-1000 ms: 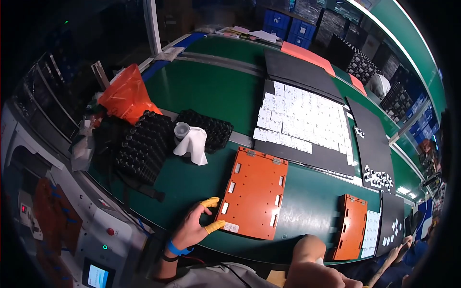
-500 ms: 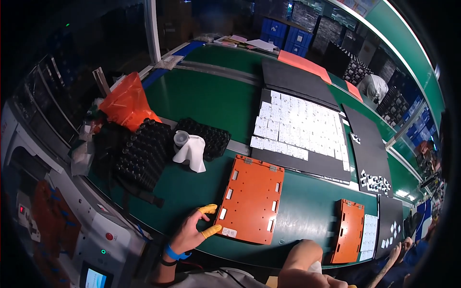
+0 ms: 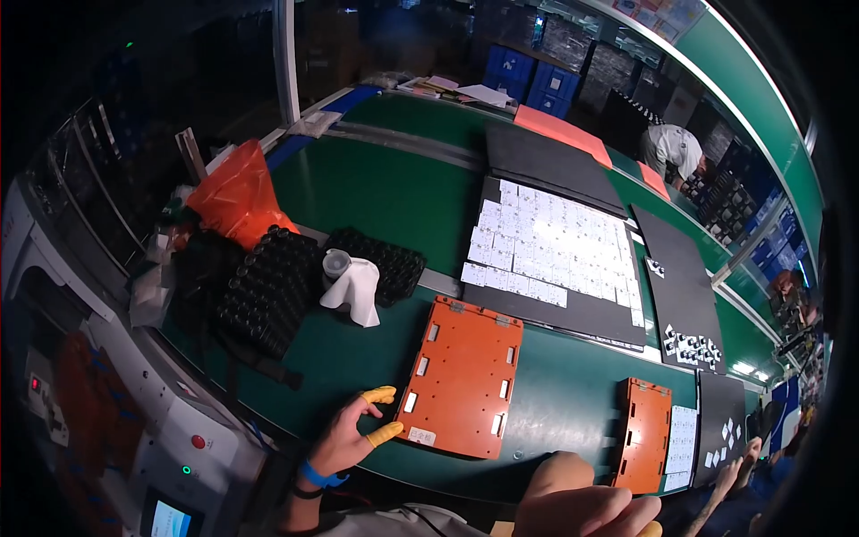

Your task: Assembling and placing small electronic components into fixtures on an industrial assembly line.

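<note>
My left hand, with yellow finger cots and a blue wristband, is at the near left edge of a flat orange fixture plate. Its thumb and forefinger are spread, the thumb tip close to the plate's corner; nothing shows between them. The plate lies on the green table, with hinges along its far edge and several slots and holes. At the lower edge, right of the plate, my right hand shows curled fingers and part of a yellow finger cot. The picture's edge cuts off its fingertips, hiding anything they hold.
Beyond the plate, white circuit-board panels cover a black sheet. A smaller orange fixture stands right, beside a white board strip. Black trays, a white cloth and an orange bag lie left. A co-worker's hands are far right.
My right hand has risen further into view at the lower edge. My left hand stays beside the orange plate. The view has shifted slightly, and a person in the background has changed posture.
</note>
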`<state>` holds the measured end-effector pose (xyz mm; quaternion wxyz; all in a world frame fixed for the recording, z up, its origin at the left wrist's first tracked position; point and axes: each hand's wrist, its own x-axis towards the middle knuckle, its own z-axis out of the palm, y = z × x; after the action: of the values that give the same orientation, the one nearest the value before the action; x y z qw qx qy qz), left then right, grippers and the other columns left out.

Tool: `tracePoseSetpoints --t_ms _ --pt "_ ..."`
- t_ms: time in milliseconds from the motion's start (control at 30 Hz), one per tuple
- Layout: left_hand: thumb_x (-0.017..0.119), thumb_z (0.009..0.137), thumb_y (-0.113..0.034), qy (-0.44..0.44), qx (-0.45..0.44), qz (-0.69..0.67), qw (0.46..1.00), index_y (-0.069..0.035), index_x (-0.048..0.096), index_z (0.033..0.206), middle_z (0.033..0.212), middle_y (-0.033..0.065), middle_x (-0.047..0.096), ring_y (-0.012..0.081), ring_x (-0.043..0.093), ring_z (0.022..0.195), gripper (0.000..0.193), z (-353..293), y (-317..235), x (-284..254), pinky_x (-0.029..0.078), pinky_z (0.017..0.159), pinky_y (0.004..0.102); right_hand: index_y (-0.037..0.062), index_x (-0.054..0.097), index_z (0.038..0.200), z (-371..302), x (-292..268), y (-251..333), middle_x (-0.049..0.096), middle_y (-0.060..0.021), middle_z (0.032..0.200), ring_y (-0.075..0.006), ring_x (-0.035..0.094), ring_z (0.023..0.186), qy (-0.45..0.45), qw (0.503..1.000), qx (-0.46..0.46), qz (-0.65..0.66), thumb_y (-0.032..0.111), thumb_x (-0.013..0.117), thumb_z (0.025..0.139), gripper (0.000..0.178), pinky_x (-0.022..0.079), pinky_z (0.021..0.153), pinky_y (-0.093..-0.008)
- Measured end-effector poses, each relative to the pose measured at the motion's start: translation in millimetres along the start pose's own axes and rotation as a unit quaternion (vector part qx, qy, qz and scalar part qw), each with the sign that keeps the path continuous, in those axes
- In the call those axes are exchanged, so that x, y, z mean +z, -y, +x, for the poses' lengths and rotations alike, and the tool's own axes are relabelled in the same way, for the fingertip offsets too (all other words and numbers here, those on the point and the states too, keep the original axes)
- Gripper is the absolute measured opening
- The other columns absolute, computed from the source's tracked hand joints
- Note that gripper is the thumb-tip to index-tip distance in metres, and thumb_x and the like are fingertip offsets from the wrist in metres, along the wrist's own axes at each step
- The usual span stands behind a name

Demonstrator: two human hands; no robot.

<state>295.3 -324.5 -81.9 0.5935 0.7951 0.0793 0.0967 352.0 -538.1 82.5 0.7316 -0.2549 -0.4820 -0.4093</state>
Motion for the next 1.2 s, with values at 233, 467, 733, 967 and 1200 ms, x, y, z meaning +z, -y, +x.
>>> tracePoseSetpoints --t_ms 233,467,733,967,1200 --pt "0.079 0.086 -0.024 0.002 0.004 -0.005 1.000 0.000 0.057 0.132 0.132 0.0101 0.063 0.0169 0.060 0.096 0.056 -2.0 2.5 1.7 0.049 0.089 0.0302 0.0130 0.063 0.087 1.8 -16.3 -20.0 0.047 0.0011 0.087 -0.0197 0.044 0.087 0.037 0.981 -0.169 -0.089 0.012 0.070 0.082 0.009 0.039 0.075 -0.0346" --pt "0.079 0.086 -0.023 -0.004 0.009 0.005 1.000 -0.001 0.058 0.132 0.129 0.0100 0.064 0.0174 0.059 0.094 0.055 0.3 5.9 3.4 0.048 0.090 0.0305 0.0146 0.063 0.088 13.9 -11.5 -31.2 0.049 0.0051 0.089 -0.0180 0.045 0.090 0.033 0.964 -0.224 -0.137 0.010 0.076 0.079 0.017 0.036 0.082 -0.0379" --pt "0.078 0.086 -0.020 0.005 -0.013 0.015 1.000 -0.002 0.056 0.135 0.123 0.0072 0.065 0.0147 0.059 0.096 0.057 2.0 0.5 2.8 0.047 0.093 0.0302 0.0151 0.062 0.092 16.2 -19.2 -29.8 0.049 0.0050 0.094 -0.0167 0.047 0.092 0.056 0.960 -0.207 -0.181 0.012 0.080 0.076 0.024 0.036 0.085 -0.0366" --pt "0.078 0.086 -0.021 0.009 -0.020 0.019 1.000 -0.003 0.057 0.135 0.122 0.0071 0.066 0.0143 0.059 0.095 0.056 4.7 -0.8 3.2 0.047 0.092 0.0301 0.0152 0.063 0.089 20.4 -22.2 -33.8 0.046 0.0052 0.089 -0.0153 0.047 0.091 0.047 0.956 -0.235 -0.172 0.015 0.082 0.075 0.024 0.037 0.082 -0.0339" --pt "0.077 0.087 -0.019 0.007 -0.012 0.030 0.999 -0.003 0.057 0.135 0.123 0.0072 0.066 0.0139 0.060 0.095 0.054 1.7 -4.0 0.6 0.047 0.091 0.0292 0.0153 0.061 0.090 22.7 -25.1 -30.3 0.045 0.0044 0.092 -0.0157 0.047 0.090 0.070 0.966 -0.199 -0.148 0.013 0.082 0.075 0.026 0.037 0.083 -0.0344"
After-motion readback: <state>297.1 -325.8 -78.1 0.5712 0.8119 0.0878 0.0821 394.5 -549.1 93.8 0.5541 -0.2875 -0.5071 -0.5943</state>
